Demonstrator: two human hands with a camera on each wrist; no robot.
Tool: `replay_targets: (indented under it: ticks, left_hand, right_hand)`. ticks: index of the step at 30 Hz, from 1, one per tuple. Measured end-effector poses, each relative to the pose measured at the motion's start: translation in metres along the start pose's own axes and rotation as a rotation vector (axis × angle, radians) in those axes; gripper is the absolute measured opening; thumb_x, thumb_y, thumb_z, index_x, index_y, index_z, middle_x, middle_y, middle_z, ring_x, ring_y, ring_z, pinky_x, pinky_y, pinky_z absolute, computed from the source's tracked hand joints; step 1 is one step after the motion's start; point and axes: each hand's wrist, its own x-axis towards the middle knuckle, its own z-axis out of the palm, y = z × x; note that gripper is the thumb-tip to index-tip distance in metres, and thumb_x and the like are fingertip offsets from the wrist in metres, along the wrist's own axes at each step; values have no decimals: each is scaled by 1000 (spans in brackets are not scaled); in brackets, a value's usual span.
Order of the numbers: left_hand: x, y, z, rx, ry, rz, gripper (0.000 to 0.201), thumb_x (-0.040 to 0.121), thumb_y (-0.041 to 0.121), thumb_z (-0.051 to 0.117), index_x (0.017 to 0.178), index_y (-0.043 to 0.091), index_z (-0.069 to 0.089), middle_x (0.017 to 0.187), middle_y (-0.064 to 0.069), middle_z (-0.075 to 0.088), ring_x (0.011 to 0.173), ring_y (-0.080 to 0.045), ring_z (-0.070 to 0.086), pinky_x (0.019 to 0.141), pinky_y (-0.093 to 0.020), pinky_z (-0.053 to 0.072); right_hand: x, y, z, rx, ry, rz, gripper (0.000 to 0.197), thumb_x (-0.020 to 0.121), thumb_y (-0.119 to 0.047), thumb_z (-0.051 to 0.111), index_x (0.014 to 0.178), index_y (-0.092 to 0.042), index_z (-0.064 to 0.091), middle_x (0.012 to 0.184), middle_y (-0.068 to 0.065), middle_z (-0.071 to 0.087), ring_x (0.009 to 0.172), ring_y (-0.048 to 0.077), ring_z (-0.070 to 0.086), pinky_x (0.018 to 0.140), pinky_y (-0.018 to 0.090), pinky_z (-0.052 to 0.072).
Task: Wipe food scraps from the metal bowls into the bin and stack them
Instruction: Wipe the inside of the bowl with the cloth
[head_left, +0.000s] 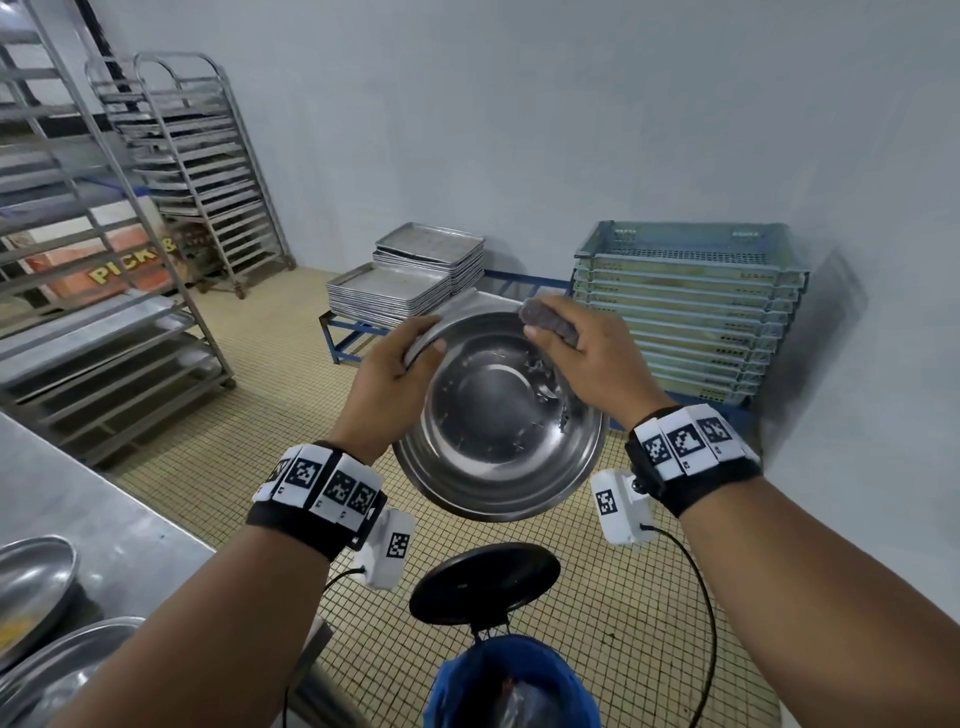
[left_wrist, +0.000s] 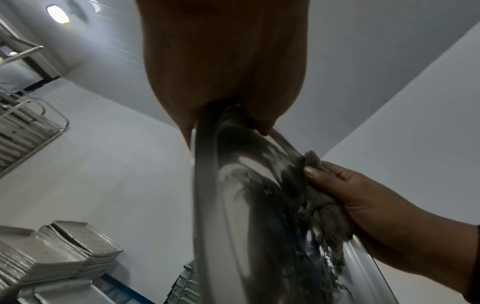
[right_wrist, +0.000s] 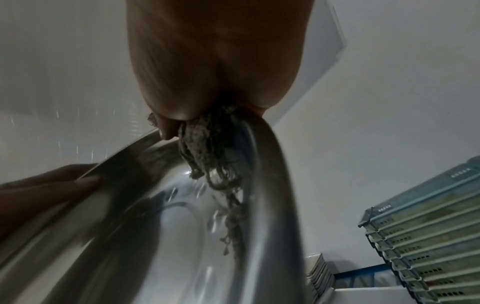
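The left hand (head_left: 390, 366) clamps the upper left rim of a round, shiny stainless-steel bowl (head_left: 493, 415), thumb inside the lip and fingers curled behind it; the bowl is tilted towards the person, held in the air above a bin lined with a blue bag (head_left: 511, 680), whose round black lid (head_left: 485, 582) stands open; the right hand (head_left: 587, 358) grips a frayed grey cloth (head_left: 550, 319) and presses it against the upper right rim and inner wall of the bowl; in the right wrist view loose threads of the cloth (right_wrist: 218, 148) hang down the inside of the metal; small flecks of scrap cling to the inner wall on the right side; at the lower left, on the steel bench (head_left: 88, 499), lie two more metal bowls (head_left: 31, 577); beyond the hands, stacks of flat metal trays (head_left: 410, 280) rest on a low blue frame (head_left: 345, 335), with a pile of pale blue-green perforated plastic crates (head_left: 685, 312) against the wall to the right; tall wheeled metal tray racks (head_left: 202, 161) stand at the left on the floor of small yellowish tiles (head_left: 270, 374).
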Motion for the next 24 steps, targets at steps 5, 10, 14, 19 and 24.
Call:
replay_targets:
  ticks: [5,10,14,19,24]
  left_hand:
    - [-5,3,-1,-216,176,-40,16,106,20,61,118,24,71,97,0,78,81,-18,74,68,-29,61]
    - [-6,1,0,-231,250,-46,17,107,22,59,121,23,69,100,-1,77,82,-18,73,66,-30,58]
    - [-11,1,4,-190,119,-26,19,107,25,59,124,28,69,105,0,77,90,-21,76,73,-32,60]
    - [-9,4,3,-319,293,-56,16,107,19,60,119,24,70,98,-1,77,80,-18,74,67,-28,59]
    - [-6,-4,4,-241,324,-64,19,107,24,59,123,31,67,107,2,75,87,-13,74,74,-31,60]
  right_hand:
    - [-9,4,-2,107,64,141,41,99,-42,62,135,-23,60,105,-8,73,90,3,70,81,27,60]
    - [-19,9,2,140,73,223,30,101,-44,58,123,-25,62,103,-11,70,90,1,67,81,33,60]
    - [-6,-4,-3,45,81,117,36,100,-44,59,130,-23,61,102,-10,70,86,-1,66,75,15,53]
    - [-7,3,-4,142,96,160,30,101,-41,59,124,-23,63,103,-10,69,91,-1,65,81,20,56]
    - [-16,8,5,107,170,191,22,103,-39,57,116,-23,63,97,-10,70,88,-1,65,76,26,54]
